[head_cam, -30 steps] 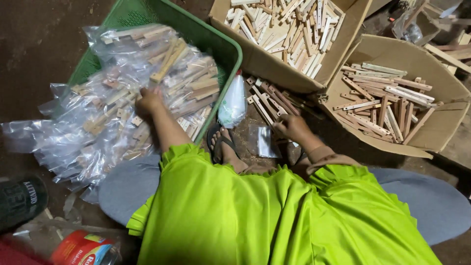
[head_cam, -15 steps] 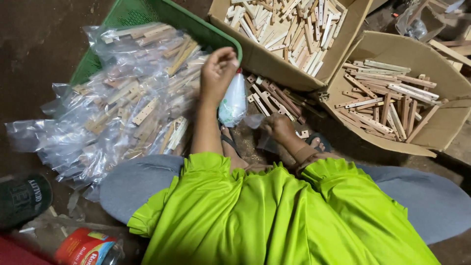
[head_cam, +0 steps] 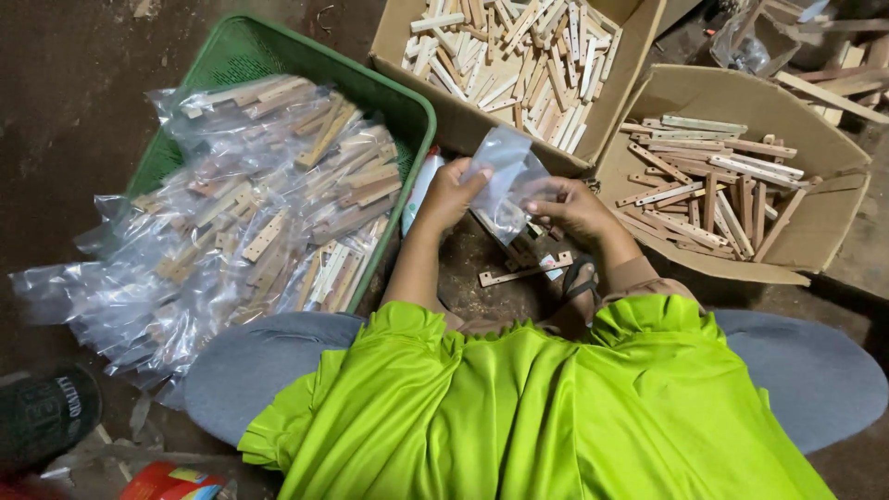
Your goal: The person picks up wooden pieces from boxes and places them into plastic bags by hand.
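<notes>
To the left of your hands sits the green plastic basket, heaped with clear packets of wooden strips that spill over its near edge onto the floor. Beyond your hands is an open cardboard box filled with short pale wooden sticks, and just to the right of your right hand a second cardboard box holds longer, darker wooden slats. Between both hands you hold a small clear plastic bag: your left hand pinches its left edge with fingers closed on the film, and your right hand grips the right side, fingers curled around it. The bag looks empty, though the crumpled film makes that hard to confirm. Directly below your hands, on the dark floor near your knees, lies a loose wooden strip with a few smaller scraps beside it.
</notes>
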